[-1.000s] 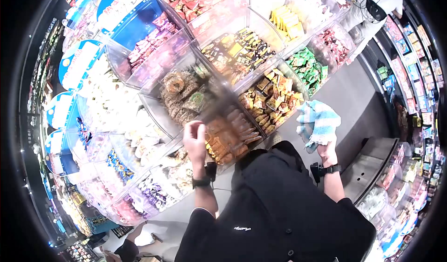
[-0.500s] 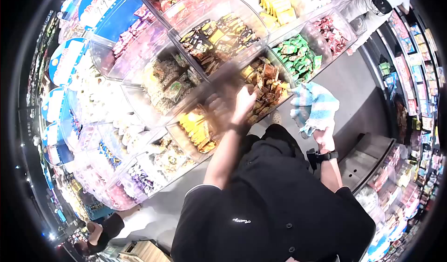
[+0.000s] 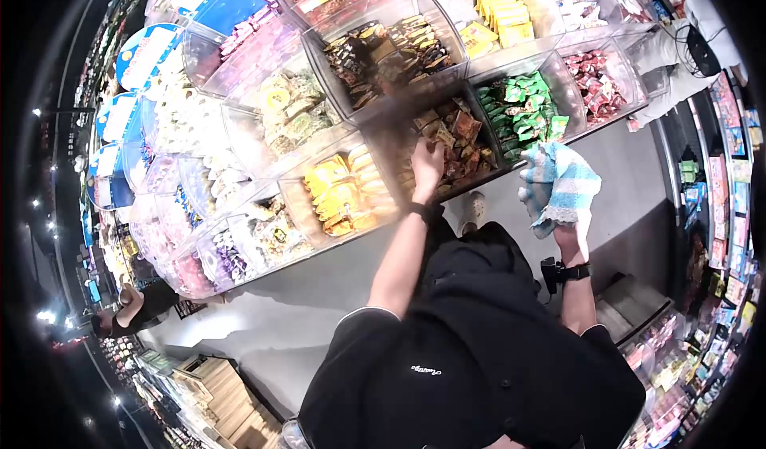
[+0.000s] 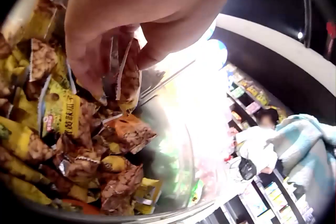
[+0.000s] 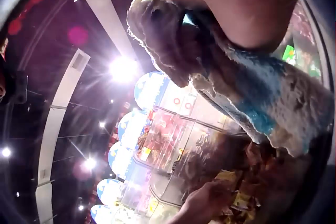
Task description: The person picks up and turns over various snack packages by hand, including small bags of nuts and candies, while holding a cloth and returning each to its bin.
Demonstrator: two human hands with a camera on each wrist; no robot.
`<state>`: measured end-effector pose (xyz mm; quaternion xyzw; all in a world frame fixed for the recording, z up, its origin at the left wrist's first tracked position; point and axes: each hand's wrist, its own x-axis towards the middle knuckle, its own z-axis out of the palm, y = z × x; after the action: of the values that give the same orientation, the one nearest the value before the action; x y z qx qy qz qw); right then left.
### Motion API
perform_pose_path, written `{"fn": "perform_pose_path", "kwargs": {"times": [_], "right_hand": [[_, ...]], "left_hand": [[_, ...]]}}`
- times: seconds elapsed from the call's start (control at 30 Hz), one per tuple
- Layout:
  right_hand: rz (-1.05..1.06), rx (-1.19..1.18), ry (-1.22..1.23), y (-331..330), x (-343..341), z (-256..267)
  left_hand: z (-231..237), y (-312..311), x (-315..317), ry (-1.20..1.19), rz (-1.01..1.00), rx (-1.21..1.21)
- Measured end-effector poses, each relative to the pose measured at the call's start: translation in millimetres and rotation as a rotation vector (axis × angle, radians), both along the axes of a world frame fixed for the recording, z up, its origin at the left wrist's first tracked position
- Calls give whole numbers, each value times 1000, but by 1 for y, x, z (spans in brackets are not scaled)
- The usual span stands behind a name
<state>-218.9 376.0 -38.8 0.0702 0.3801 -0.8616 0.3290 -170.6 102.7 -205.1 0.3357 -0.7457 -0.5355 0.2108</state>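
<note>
Inside a clear bin of brown-and-yellow snack packets [image 3: 459, 142], my left hand [image 3: 428, 166] reaches down among them. The left wrist view has the left hand [image 4: 142, 14] above the packets [image 4: 65, 111], its fingers and thumb pinching a brown nut-like packet [image 4: 128, 74]. My right hand [image 3: 572, 237] grips a blue-and-white cloth [image 3: 570, 179], held out beside the bins. The cloth [image 5: 299, 98] hangs from the right hand [image 5: 231, 6] in the right wrist view, and its fingertips are covered by it.
Neighbouring bins hold green packets [image 3: 523, 106], yellow packets [image 3: 339, 193], red packets [image 3: 597, 86] and dark packets [image 3: 387, 54]. Low in the head view is a wooden crate [image 3: 227, 397]; shelves [image 3: 722, 201] run along the right. Another person's arm [image 3: 129, 309] shows at left.
My left hand went from beside the orange-brown packets into the bin to its right. The right hand still grips the cloth. The whole head view has shifted.
</note>
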Motion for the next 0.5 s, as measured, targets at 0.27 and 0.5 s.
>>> {"fn": "perform_pose_path", "kwargs": {"times": [0.27, 0.5], "right_hand": [[17, 385, 667, 28, -1, -83], [206, 368, 1167, -2, 5, -38]], "left_hand": [[137, 53, 47, 363, 4, 888], [184, 96, 52, 404, -215, 555]]}}
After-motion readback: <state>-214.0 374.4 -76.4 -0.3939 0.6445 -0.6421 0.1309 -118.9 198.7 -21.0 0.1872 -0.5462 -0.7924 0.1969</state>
